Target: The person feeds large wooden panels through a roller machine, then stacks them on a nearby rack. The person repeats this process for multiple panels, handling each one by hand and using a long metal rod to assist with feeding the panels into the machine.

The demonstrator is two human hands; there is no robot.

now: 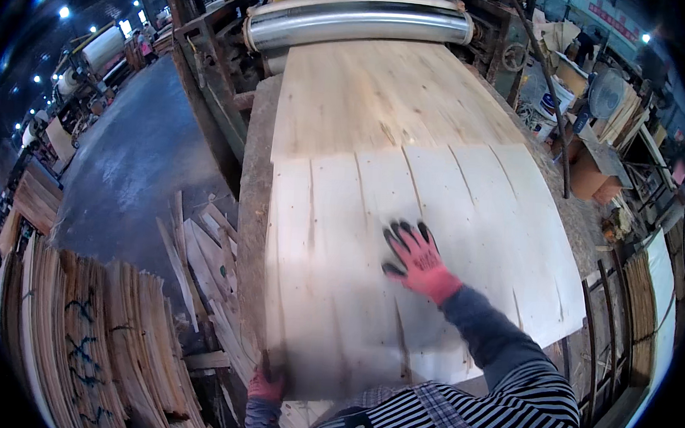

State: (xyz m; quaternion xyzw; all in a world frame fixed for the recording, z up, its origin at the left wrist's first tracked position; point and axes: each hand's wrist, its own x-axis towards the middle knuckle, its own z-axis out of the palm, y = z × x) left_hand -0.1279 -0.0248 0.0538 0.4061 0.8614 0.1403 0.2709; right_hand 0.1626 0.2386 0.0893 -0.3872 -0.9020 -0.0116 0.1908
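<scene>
A wide, pale wood veneer sheet point(341, 245) with dark lengthwise splits lies on a long machine bed. Its far edge borders a browner veneer sheet point(380, 92) that reaches up to a shiny metal roller point(360, 25). My right hand point(417, 263), in a pink glove with black fingertips, rests open on the pale sheet, fingers spread, a bit right of its middle. At the near left corner, my left hand point(266, 386) in a similar glove grips the sheet's edge. Blur and shadow partly hide the left fingers.
Stacked veneer point(92, 340) stands at lower left, with loose wood strips point(208, 261) beside the bed. A rusty machine frame point(209, 91) flanks the roller. Rightward are a leaning rod point(550, 93), a cardboard box point(593, 169), a fan point(608, 92) and metal bars point(606, 328).
</scene>
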